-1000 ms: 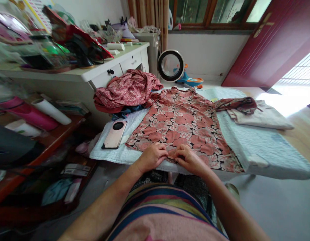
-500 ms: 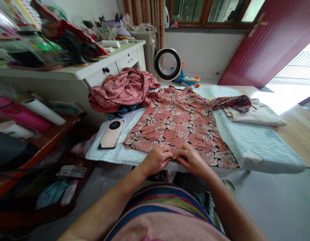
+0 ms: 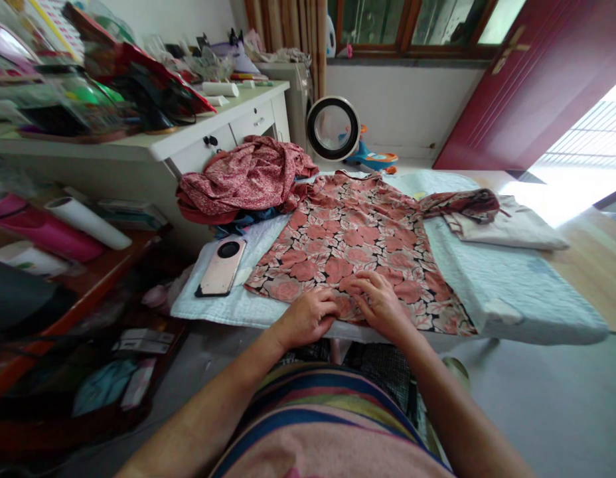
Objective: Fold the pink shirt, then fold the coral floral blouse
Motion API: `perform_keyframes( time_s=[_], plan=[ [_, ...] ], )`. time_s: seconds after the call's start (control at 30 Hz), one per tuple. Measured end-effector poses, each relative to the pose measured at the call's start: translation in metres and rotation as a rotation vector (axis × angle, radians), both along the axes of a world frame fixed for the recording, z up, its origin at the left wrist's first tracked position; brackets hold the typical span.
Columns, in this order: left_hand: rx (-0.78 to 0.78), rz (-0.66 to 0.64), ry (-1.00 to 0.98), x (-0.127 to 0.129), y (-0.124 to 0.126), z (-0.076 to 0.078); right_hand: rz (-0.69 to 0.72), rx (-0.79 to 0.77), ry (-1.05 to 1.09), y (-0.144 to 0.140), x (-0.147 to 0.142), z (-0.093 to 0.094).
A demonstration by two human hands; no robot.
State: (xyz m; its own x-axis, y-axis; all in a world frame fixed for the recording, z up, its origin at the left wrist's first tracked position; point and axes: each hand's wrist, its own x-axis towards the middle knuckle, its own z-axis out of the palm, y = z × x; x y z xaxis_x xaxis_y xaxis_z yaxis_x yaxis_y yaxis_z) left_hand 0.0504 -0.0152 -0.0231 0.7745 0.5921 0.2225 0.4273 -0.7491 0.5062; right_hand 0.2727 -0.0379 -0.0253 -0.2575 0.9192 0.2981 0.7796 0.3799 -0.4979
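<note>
Right hand (image 3: 382,302) slid flat up floral blouse (image 3: 358,245); left hand (image 3: 308,318) pinching hem

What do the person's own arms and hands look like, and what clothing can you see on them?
Both arms are bare from the lower picture edge to the wrist: no sleeves, gloves or watch show. The left hand and right hand are bare too; no rings are visible. Below them a striped top shows, with pink, dark blue, green and yellow bands, above dark checked fabric at the lap.
</note>
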Motion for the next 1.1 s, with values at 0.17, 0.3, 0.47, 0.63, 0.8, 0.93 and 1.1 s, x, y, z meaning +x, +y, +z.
perform_keyframes(
  time_s=[0.17,0.3,0.47,0.63,0.8,0.93,1.1],
  plan=[
    [0.01,0.132,0.035,-0.027,0.009,0.001,0.018,-0.03,-0.271,0.002,-0.01,-0.011],
    [0.123,0.463,0.086,-0.06,0.029,0.001,0.015,-0.051,-0.331,0.001,-0.012,-0.012],
    [0.178,0.96,0.238,-0.09,0.055,0.001,0.027,-0.064,-0.294,0.001,-0.012,-0.01],
    [0.018,1.032,0.315,-0.095,0.073,0.003,0.045,-0.085,-0.187,0.005,-0.007,-0.007],
    [-0.066,1.03,0.247,-0.095,0.085,0.005,-0.08,-0.029,-0.166,0.013,0.007,-0.011],
    [-0.108,1.035,0.181,-0.099,0.086,0.007,-0.131,-0.009,-0.201,0.017,0.016,-0.021],
    [-0.08,1.062,0.345,-0.102,0.085,0.009,-0.106,0.005,-0.155,0.016,0.019,-0.027]
  ],
)
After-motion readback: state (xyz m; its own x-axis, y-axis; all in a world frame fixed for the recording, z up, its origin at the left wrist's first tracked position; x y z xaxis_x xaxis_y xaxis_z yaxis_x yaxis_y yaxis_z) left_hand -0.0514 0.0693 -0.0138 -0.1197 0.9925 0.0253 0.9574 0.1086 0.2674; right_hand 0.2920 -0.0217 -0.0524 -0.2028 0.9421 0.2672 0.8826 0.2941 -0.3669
